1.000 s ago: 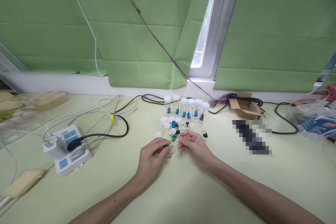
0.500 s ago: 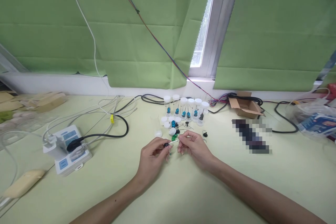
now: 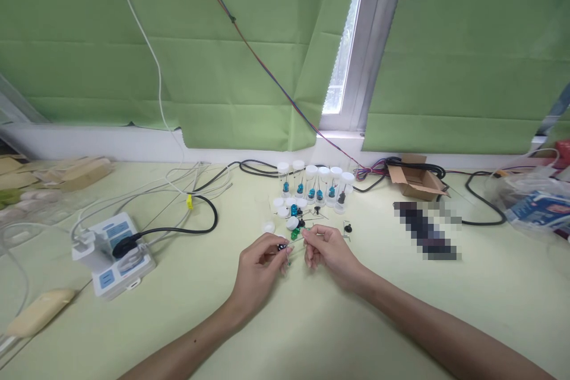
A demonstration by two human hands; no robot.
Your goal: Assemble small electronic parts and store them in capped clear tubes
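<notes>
My left hand [image 3: 262, 261] pinches a small black part [image 3: 282, 246] between thumb and fingers; a tiny green-tipped piece [image 3: 288, 262] shows just below its fingertips. Facing it, my right hand [image 3: 327, 252] is closed on a thin metal rod [image 3: 295, 241], which runs across to the black part. Whether the rod is inside that part, I cannot tell. Just beyond my fingers lie a green piece [image 3: 294, 233], a blue piece [image 3: 294, 210], several white caps [image 3: 292, 223] and some thin pins. A black knob-like piece [image 3: 348, 228] rests to the right of my right hand.
Clear capped tubes [image 3: 311, 184] holding blue or dark pieces stand in a row behind. On the left is a power strip [image 3: 124, 255] with plugs and cables. An open cardboard box [image 3: 416, 181] and a plastic bag [image 3: 538, 208] are at the right.
My right hand has shifted slightly right and down, and the rod between the hands sits at a slightly different angle. My left hand stays nearly still.
</notes>
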